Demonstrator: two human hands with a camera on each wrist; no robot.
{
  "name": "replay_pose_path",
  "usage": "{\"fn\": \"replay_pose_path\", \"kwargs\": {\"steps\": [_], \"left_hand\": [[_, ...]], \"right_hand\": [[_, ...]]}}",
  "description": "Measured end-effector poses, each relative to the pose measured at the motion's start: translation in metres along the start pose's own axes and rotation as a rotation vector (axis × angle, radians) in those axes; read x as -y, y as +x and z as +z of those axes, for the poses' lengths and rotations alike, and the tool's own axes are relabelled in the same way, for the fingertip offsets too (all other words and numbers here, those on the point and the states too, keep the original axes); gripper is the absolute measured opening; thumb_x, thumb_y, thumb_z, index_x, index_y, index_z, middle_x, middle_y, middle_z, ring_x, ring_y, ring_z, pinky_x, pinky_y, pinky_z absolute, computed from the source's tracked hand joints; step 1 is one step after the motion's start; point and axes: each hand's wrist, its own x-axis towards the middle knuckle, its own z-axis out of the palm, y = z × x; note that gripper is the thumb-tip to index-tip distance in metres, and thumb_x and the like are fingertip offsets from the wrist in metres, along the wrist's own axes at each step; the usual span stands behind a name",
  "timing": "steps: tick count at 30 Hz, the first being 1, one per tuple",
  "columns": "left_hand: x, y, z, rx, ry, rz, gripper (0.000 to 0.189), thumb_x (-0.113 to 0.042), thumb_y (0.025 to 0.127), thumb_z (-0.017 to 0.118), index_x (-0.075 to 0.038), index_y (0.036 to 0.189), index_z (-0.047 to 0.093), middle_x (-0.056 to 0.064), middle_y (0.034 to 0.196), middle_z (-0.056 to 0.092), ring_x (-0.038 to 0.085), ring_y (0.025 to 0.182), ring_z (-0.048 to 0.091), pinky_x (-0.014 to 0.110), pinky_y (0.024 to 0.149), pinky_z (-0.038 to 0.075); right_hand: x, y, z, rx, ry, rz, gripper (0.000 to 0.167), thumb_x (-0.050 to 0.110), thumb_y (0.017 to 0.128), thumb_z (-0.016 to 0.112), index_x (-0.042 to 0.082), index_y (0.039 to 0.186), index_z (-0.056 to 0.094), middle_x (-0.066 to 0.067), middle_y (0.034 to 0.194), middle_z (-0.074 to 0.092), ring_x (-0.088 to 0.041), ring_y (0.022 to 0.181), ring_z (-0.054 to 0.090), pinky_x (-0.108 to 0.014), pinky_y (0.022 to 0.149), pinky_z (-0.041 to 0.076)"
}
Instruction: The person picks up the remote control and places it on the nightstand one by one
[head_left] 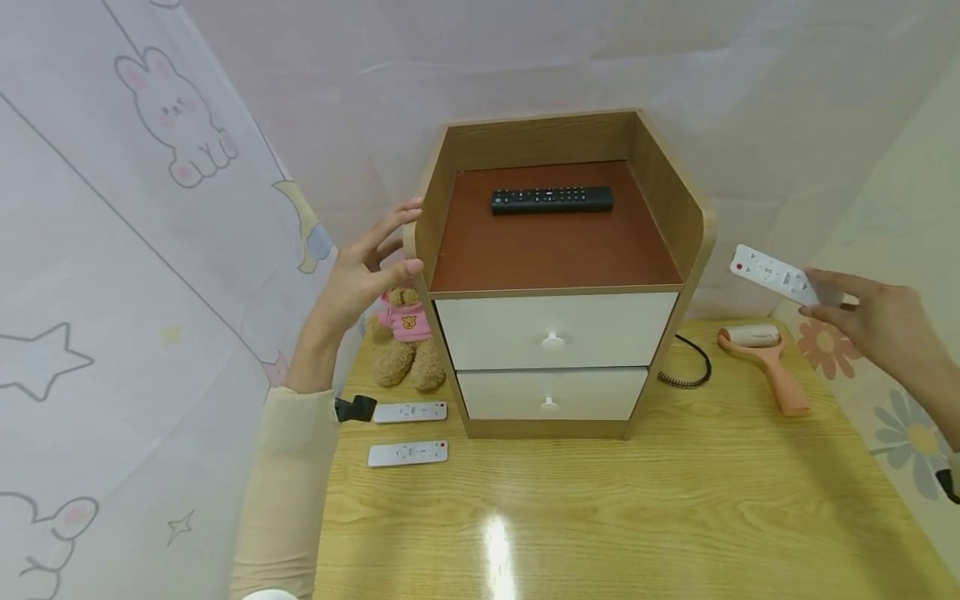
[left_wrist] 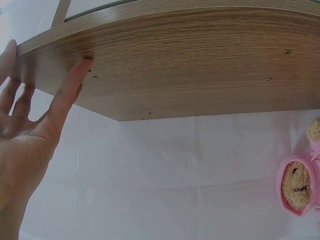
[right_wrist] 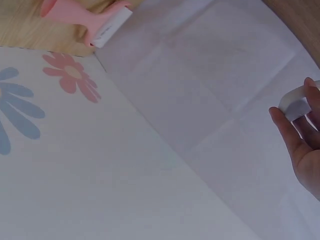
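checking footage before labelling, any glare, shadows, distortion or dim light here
Head: bright glare on the yellow wood-grain table, with a soft shadow at right; left wrist: the edge of the brown wooden cabinet looks bowed, perhaps lens distortion; right wrist: dim, greyish light on the white plastic remote.

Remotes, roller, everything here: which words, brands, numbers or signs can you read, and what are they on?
No text is readable.
White remote in the right hand: button markings too small.
Black remote: button markings too small.
Two white remotes on the table: too small.
Roller: faint print, too blurred.
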Motion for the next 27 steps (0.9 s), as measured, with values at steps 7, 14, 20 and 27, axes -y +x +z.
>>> {"fn": "replay_pose_path", "kwargs": {"steps": [7,14,20,27], "left_hand": [[0.000,-0.001,0.000,0.006,0.004,-0.004,0.059,0.001,0.090,0.064,-0.015,0.144,0.047,-0.004,0.155,0.031,0.036,0.133,0.040,0.036,0.071,0.059],[-0.005,-0.001,0.003,0.008,-0.009,-0.009,0.059,0.005,0.090,0.061,-0.012,0.144,0.045,-0.003,0.156,0.030,0.034,0.133,0.040,0.034,0.072,0.059],[-0.018,-0.005,0.008,0.021,-0.007,-0.015,0.057,0.006,0.091,0.058,-0.007,0.145,0.042,-0.002,0.156,0.029,0.033,0.134,0.039,0.035,0.073,0.059],[-0.019,-0.004,0.008,0.018,0.001,-0.008,0.056,0.005,0.092,0.058,-0.007,0.144,0.042,-0.002,0.156,0.029,0.031,0.134,0.041,0.034,0.073,0.059]], "right_hand": [[0.007,0.023,-0.027,-0.020,-0.052,0.003,0.057,0.038,0.084,0.060,-0.011,0.114,0.063,-0.041,0.093,0.060,-0.051,0.057,0.061,-0.009,0.035,0.025],[0.009,0.038,-0.044,-0.018,-0.115,0.038,0.080,0.062,0.083,0.042,-0.007,0.119,0.062,-0.042,0.082,0.059,-0.027,0.033,0.049,-0.025,0.033,0.016],[0.013,0.051,-0.058,-0.044,-0.127,0.010,0.096,0.073,0.076,0.032,-0.009,0.115,0.063,-0.035,0.063,0.058,-0.006,0.032,0.030,-0.023,0.033,0.017],[0.023,0.072,-0.072,-0.001,-0.131,0.005,0.061,0.045,0.091,0.057,-0.010,0.117,0.062,-0.042,0.086,0.059,-0.024,0.033,0.039,-0.023,0.035,0.020]]}}
